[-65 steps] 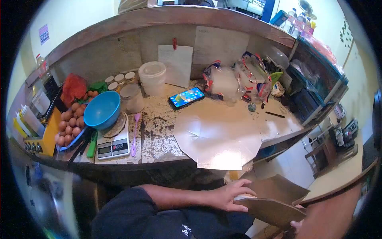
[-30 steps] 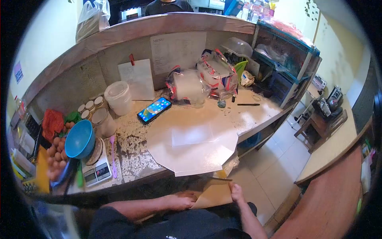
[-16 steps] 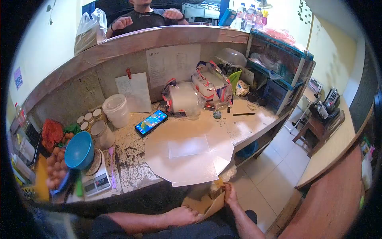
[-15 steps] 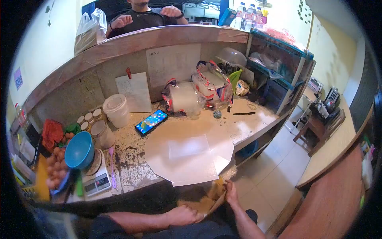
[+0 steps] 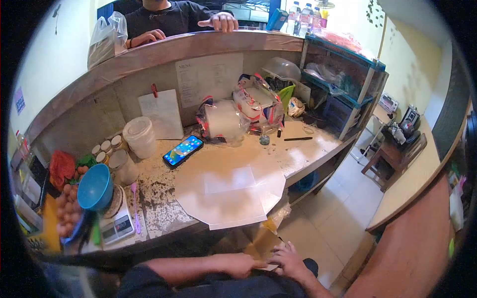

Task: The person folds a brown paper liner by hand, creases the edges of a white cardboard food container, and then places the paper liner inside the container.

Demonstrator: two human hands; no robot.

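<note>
Below the front edge of the counter, at the bottom of the view, my left hand (image 5: 239, 265) is closed on the edge of a piece of brown paper (image 5: 262, 247). Beside it my right hand (image 5: 289, 259) has its fingers bent over the same paper, close to a thin white edge between the hands. What lies under the fingers is partly hidden. Just above, a flat, unfolded white card sheet (image 5: 231, 203) with cut corners and fold lines lies on the counter, its front edge overhanging. Neither hand touches this sheet.
A phone (image 5: 183, 151) lies behind the sheet. A blue bowl (image 5: 95, 187), eggs (image 5: 67, 211), a scale (image 5: 118, 227) and a white tub (image 5: 139, 136) stand left. Plastic-wrapped packs (image 5: 226, 119) sit behind. Another person's hand (image 5: 222, 22) rests on the ledge.
My right hand has moved left and down, closer to my left hand, and its grip on the brown paper has shifted. The person opposite has lowered both hands to the ledge.
</note>
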